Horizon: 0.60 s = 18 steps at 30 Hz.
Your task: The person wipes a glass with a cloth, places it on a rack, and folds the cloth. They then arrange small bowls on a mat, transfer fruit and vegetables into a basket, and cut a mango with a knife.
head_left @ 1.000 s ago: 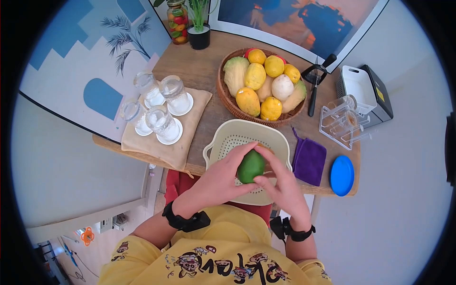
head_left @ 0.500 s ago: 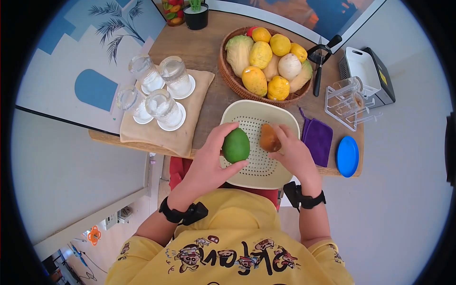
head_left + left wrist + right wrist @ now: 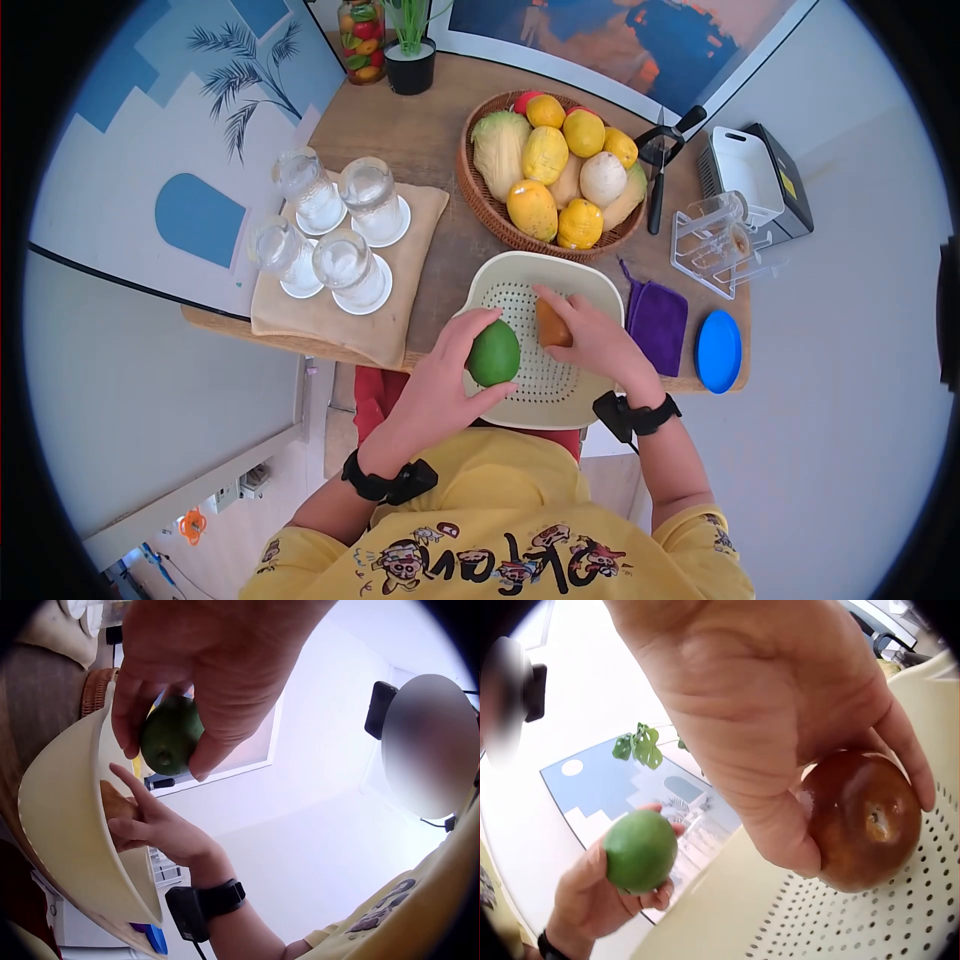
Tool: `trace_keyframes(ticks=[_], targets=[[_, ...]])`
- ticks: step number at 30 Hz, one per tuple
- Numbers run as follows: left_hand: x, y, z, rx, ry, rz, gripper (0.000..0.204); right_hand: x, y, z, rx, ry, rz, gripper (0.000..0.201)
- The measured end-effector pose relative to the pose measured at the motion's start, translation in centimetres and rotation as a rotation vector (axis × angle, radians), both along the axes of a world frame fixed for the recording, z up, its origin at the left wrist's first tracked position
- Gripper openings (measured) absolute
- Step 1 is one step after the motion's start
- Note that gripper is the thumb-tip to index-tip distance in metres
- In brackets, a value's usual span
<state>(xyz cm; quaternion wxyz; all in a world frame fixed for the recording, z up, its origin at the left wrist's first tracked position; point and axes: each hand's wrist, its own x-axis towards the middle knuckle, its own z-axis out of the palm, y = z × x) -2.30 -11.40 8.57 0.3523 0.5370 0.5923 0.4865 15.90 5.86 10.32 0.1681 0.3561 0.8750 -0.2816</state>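
Observation:
A green fruit (image 3: 494, 353) is gripped in the left hand (image 3: 433, 388), over the left side of a cream perforated basket (image 3: 560, 408). The right hand (image 3: 604, 349) holds a brown, rounded fruit (image 3: 551, 324) inside the basket. In the right wrist view the glossy brown fruit (image 3: 866, 821) lies between thumb and fingers, close to the holed wall; whether it touches the basket cannot be told. The left wrist view shows the green fruit (image 3: 171, 736) pinched between thumb and fingertips, above the basket's rim.
Behind the basket stands a wicker basket (image 3: 487, 212) of yellow and pale fruit. Several glass jars (image 3: 345, 262) on white coasters stand on a beige cloth (image 3: 392, 330) at left. To the right are a purple cloth (image 3: 656, 326), a blue dish (image 3: 718, 351), a glass rack and a knife (image 3: 656, 200).
The hands have parted from around the green fruit; the left keeps it at the left, while the right has moved rightward with the brown fruit. The head view has shifted.

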Motion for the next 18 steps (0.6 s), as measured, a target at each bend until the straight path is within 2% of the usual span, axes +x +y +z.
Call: trace_keyframes(ticks=[1, 3, 6, 7, 9, 12, 13, 18], targets=[[-0.1, 0.0, 0.0, 0.005, -0.002, 0.002, 0.077, 0.1, 0.3, 0.1, 0.005, -0.002, 0.002, 0.088], [-0.4, -0.1, 0.0, 0.005, 0.033, 0.003, 0.076, 0.7, 1.0, 0.5, -0.001, 0.511, -0.017, 0.092], [-0.6, -0.2, -0.3, 0.014, 0.049, -0.018, 0.075, 0.5, 3.1, 2.0, 0.076, 0.645, -0.123, 0.091], [-0.6, -0.2, -0.3, 0.018, 0.049, -0.019, 0.075, 0.3, 3.9, 2.5, 0.081, 0.646, -0.123, 0.091], [-0.6, -0.1, -0.2, 0.015, 0.051, -0.024, 0.074, -0.5, 5.8, 3.3, 0.266, 0.737, -0.157, 0.089], [-0.4, -0.2, 0.0, 0.007, 0.000, 0.003, 0.076, -2.4, 8.9, 3.3, 0.179, 0.815, -0.253, 0.087], [-0.4, -0.3, 0.1, 0.013, 0.004, 0.007, 0.076, -3.1, 9.6, 3.4, 0.280, 0.780, -0.238, 0.082], [-0.8, -1.0, 0.3, 0.007, -0.028, 0.030, 0.076, -5.4, 11.5, 2.5, 0.375, 0.661, -0.288, 0.078]])
